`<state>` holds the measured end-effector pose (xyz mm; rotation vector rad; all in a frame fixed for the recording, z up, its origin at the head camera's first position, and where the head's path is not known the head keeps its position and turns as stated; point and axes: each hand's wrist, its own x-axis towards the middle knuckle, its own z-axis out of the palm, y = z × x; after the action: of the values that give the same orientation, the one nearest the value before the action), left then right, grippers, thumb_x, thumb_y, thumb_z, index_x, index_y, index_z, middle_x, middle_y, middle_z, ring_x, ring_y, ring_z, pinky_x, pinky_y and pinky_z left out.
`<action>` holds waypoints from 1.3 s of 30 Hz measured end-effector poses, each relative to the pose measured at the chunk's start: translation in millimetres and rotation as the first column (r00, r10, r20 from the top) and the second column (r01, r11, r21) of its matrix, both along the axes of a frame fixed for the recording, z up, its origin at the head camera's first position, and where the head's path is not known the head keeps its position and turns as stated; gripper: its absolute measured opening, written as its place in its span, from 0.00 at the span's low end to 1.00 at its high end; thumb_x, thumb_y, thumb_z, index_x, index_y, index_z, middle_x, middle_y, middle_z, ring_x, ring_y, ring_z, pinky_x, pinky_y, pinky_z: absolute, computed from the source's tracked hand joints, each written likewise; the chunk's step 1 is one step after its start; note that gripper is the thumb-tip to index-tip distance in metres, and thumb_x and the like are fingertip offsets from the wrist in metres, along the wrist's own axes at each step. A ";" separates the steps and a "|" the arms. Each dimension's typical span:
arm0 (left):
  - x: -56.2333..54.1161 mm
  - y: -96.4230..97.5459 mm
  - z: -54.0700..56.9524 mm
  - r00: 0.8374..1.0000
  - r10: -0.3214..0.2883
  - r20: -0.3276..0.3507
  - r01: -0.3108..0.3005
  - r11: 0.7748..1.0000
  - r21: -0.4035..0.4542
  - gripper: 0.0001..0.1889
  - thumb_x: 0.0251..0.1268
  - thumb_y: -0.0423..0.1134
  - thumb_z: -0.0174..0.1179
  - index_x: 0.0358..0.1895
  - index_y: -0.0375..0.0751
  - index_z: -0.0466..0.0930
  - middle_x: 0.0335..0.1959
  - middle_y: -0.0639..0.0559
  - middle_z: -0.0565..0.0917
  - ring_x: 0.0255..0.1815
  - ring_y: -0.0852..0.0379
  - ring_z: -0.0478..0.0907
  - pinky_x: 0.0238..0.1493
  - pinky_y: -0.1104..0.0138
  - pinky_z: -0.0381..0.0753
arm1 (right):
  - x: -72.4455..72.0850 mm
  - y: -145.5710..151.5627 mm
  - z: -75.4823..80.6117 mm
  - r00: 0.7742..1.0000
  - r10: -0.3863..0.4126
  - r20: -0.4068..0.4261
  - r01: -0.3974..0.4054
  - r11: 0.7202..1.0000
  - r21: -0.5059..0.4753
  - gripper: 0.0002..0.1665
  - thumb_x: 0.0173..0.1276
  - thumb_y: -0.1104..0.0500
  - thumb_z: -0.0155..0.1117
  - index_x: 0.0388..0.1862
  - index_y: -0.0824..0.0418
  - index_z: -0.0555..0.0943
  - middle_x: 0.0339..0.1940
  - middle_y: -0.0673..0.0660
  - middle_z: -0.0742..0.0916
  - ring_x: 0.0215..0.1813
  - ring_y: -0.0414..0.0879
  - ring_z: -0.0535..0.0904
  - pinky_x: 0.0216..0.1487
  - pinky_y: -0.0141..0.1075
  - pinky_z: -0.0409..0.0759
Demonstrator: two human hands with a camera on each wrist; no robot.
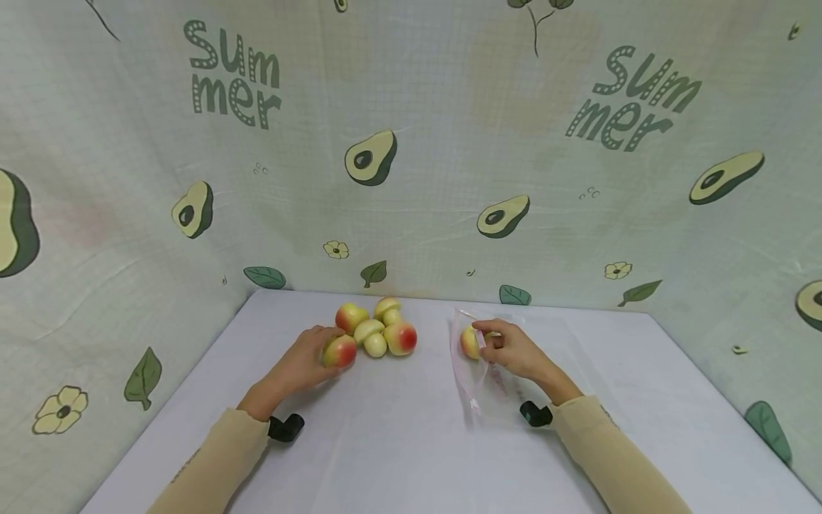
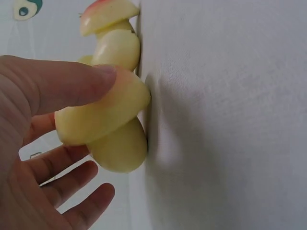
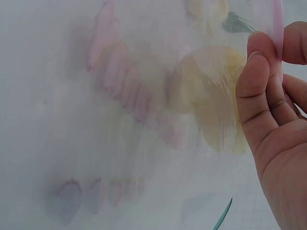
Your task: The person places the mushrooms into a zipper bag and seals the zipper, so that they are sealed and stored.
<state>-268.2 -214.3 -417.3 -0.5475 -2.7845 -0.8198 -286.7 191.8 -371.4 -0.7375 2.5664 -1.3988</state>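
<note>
My left hand (image 1: 310,363) grips a mushroom (image 1: 339,352) with a red-and-yellow cap, at the near left of a group of similar mushrooms. In the left wrist view its pale stem shows under the cap (image 2: 103,112); the thumb lies over the cap, with the fingers behind. My right hand (image 1: 516,350) pinches the pink-edged mouth of a clear plastic bag (image 1: 472,389). Another mushroom (image 1: 469,343) shows inside the bag, just left of the fingertips. Through the cloudy film in the right wrist view, a yellowish mushroom shape (image 3: 211,96) and pink printing are visible.
Beside the left hand sit several more mushrooms, among them a red-and-yellow one (image 1: 351,318), a pale one (image 1: 370,334), one at the back (image 1: 387,308) and one on the right (image 1: 401,338). The white table (image 1: 398,450) meets a printed cloth backdrop (image 1: 437,178) behind and at both sides.
</note>
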 end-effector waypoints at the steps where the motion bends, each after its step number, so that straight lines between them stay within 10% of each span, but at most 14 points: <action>1: -0.1 -1.0 -0.2 1.000 -0.004 0.006 0.004 1.000 0.003 0.32 0.48 0.39 0.73 0.60 0.42 0.74 0.48 0.47 0.75 0.50 0.48 0.70 0.53 0.52 0.71 | 0.6 -0.2 0.5 1.000 -0.002 -0.002 0.002 1.000 0.003 0.30 0.60 0.74 0.58 0.63 0.75 0.68 0.27 0.60 0.76 0.20 0.38 0.65 0.23 0.29 0.65; 12: -0.6 -9.1 -1.7 0.991 -0.025 0.128 0.012 0.994 0.106 0.33 0.49 0.42 0.73 0.62 0.48 0.73 0.45 0.49 0.70 0.47 0.52 0.70 0.48 0.57 0.72 | -0.9 0.5 -1.8 1.000 0.012 0.004 -0.012 1.000 -0.028 0.29 0.62 0.74 0.58 0.63 0.76 0.68 0.25 0.59 0.74 0.21 0.38 0.66 0.23 0.29 0.66; 29: -3.0 -10.9 -3.9 0.980 -0.052 0.192 0.020 0.986 0.166 0.33 0.51 0.43 0.72 0.62 0.45 0.69 0.54 0.48 0.76 0.54 0.49 0.72 0.51 0.55 0.74 | 0.1 -0.2 -2.4 1.000 -0.009 -0.030 0.009 1.000 -0.008 0.29 0.61 0.74 0.59 0.63 0.74 0.69 0.51 0.72 0.73 0.20 0.36 0.65 0.25 0.28 0.68; 39: -2.5 -9.5 -1.8 0.982 -0.083 0.170 0.055 0.985 0.161 0.31 0.53 0.42 0.71 0.60 0.45 0.69 0.51 0.49 0.78 0.51 0.51 0.73 0.52 0.54 0.74 | -7.1 3.7 -11.5 0.999 -0.014 -0.029 0.014 1.000 -0.009 0.29 0.61 0.72 0.60 0.63 0.72 0.70 0.49 0.71 0.74 0.20 0.37 0.65 0.25 0.29 0.68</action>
<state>-270.8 -223.8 -419.2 -0.5726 -2.8371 -1.1425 -293.7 195.5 -382.8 -0.7480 2.5941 -1.4145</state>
